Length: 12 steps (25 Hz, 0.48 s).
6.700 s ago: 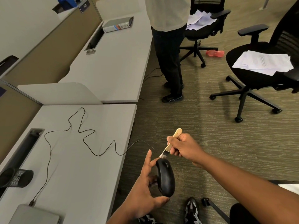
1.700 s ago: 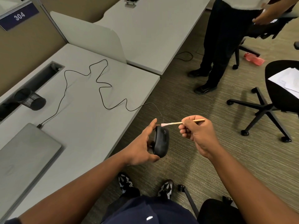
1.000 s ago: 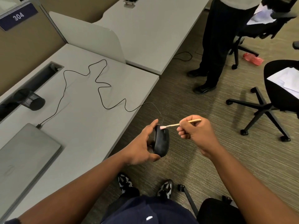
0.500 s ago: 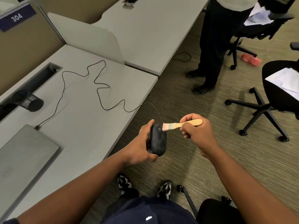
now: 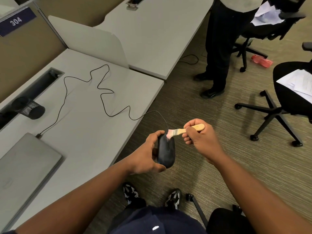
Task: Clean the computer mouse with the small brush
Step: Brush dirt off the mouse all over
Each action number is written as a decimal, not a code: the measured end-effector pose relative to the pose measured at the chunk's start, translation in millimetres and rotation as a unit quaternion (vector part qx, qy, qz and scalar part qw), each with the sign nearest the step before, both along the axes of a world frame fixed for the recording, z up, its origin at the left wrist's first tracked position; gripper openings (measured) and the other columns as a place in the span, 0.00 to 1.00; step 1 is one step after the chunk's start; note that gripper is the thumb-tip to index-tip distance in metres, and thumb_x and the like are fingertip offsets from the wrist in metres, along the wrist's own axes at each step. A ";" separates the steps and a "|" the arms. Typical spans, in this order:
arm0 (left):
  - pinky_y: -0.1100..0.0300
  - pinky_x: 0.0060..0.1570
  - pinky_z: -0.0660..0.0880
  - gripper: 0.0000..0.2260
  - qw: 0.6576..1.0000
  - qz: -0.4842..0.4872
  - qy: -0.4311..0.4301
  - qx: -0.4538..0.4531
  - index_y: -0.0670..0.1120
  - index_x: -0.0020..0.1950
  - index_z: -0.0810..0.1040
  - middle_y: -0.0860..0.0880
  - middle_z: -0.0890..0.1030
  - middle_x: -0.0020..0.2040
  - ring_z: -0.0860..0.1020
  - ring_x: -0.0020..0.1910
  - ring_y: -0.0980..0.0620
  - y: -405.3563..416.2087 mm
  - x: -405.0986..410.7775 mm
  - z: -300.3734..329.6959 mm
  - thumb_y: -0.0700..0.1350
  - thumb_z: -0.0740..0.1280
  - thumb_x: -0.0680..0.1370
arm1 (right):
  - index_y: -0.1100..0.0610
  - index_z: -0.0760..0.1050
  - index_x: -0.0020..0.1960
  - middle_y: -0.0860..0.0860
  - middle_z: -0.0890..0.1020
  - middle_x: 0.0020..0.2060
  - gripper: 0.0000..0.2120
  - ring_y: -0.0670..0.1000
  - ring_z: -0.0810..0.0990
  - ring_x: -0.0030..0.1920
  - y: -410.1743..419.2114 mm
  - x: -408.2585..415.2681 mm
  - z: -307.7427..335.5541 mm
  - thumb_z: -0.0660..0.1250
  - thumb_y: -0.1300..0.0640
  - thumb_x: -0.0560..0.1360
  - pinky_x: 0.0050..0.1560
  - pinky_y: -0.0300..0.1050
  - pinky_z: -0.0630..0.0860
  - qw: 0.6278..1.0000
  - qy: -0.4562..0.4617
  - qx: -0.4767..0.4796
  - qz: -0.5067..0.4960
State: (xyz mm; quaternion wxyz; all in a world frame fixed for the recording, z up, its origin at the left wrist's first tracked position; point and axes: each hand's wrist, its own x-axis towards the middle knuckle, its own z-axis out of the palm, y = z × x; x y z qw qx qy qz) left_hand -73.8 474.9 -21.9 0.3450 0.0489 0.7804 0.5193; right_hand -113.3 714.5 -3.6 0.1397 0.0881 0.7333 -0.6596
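My left hand (image 5: 145, 156) holds a black corded computer mouse (image 5: 166, 151) in the air beside the desk edge, top side facing up toward me. My right hand (image 5: 200, 139) grips the wooden handle of a small brush (image 5: 184, 130). The brush's pale pink bristles touch the front end of the mouse near the scroll wheel. The mouse's thin black cable (image 5: 101, 95) runs from its front back over the grey desk (image 5: 84, 132) in loose curves.
A closed grey laptop (image 5: 23, 166) lies on the desk at left, a black mesh cup (image 5: 28, 108) behind it. A person (image 5: 219, 48) stands ahead on the carpet. Office chairs with papers (image 5: 290, 92) stand at right. My feet and chair base are below.
The brush has turned so its flat face shows, and its bristles have come down onto the front of the mouse. The mouse has rotated to show its top.
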 end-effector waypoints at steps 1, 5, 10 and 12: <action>0.48 0.67 0.82 0.58 1.000 -0.002 -0.001 0.001 0.59 0.87 0.49 0.52 0.61 0.82 0.74 0.75 0.46 -0.3 -0.1 0.1 0.37 0.84 0.70 | 0.53 0.83 0.48 0.54 0.88 0.39 0.07 0.49 0.84 0.38 -0.4 0.6 -1.7 0.66 0.61 0.80 0.40 0.44 0.82 1.000 0.010 0.008 -0.001; 0.50 0.67 0.82 0.59 1.000 -0.002 0.005 0.006 0.61 0.87 0.48 0.55 0.59 0.82 0.73 0.76 0.45 -0.9 -2.2 -1.3 0.38 0.83 0.70 | 0.48 0.83 0.52 0.55 0.87 0.44 0.08 0.49 0.85 0.43 -0.1 2.0 -2.2 0.69 0.60 0.81 0.47 0.46 0.85 0.999 0.046 -0.010 -0.009; 0.53 0.66 0.82 0.60 1.000 -0.002 0.005 0.013 0.63 0.87 0.45 0.59 0.58 0.82 0.73 0.77 0.47 0.7 -4.8 -4.6 0.39 0.83 0.70 | 0.55 0.84 0.49 0.52 0.86 0.35 0.06 0.47 0.82 0.35 2.0 -0.6 1.3 0.69 0.62 0.79 0.36 0.40 0.80 0.998 0.007 -0.065 -0.011; 0.55 0.64 0.83 0.60 1.000 -0.006 0.006 0.014 0.64 0.87 0.45 0.60 0.58 0.82 0.73 0.76 0.49 1.8 -4.9 -5.8 0.39 0.83 0.70 | 0.57 0.83 0.50 0.52 0.86 0.35 0.05 0.47 0.82 0.34 1.0 -1.3 -1.2 0.68 0.61 0.80 0.36 0.41 0.80 0.999 0.004 -0.033 -0.010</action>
